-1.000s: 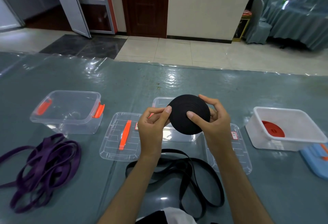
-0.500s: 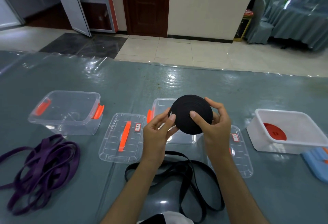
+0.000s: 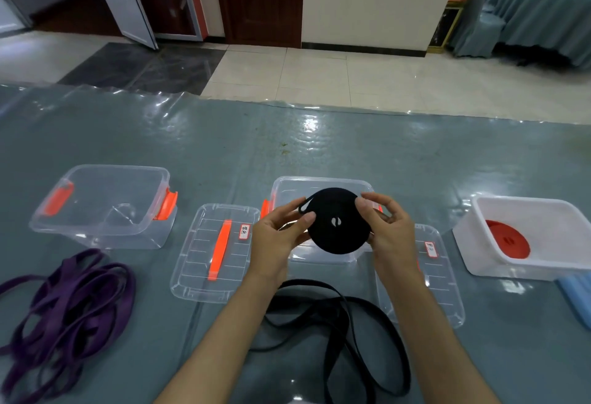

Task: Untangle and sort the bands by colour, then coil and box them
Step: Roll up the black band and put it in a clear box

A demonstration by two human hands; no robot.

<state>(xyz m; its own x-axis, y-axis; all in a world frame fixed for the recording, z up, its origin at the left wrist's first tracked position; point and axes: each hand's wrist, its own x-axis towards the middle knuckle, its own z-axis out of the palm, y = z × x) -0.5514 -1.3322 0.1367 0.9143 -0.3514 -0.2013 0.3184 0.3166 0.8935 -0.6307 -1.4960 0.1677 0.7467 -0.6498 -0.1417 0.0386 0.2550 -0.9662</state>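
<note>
A black band wound into a flat coil (image 3: 335,221) is held between both hands over the middle clear box (image 3: 319,181). My left hand (image 3: 278,234) pinches its left edge, where a small loose end loops out. My right hand (image 3: 385,227) grips the right edge with curled fingers. More black band (image 3: 339,317) lies loose on the table between my forearms. A tangled purple band (image 3: 64,304) lies at the near left. A red coil (image 3: 507,239) sits in the white box (image 3: 524,263) at the right.
An empty clear box with orange latches (image 3: 102,205) stands at the left. Two clear lids (image 3: 214,253) (image 3: 431,279) lie flat either side of my hands. A blue lid (image 3: 575,298) shows at the right edge. The grey table is covered in clear plastic sheet.
The coil has tilted flatter and sunk towards the middle box. Its centre hole now shows and a small end loop sticks out at my left thumb.
</note>
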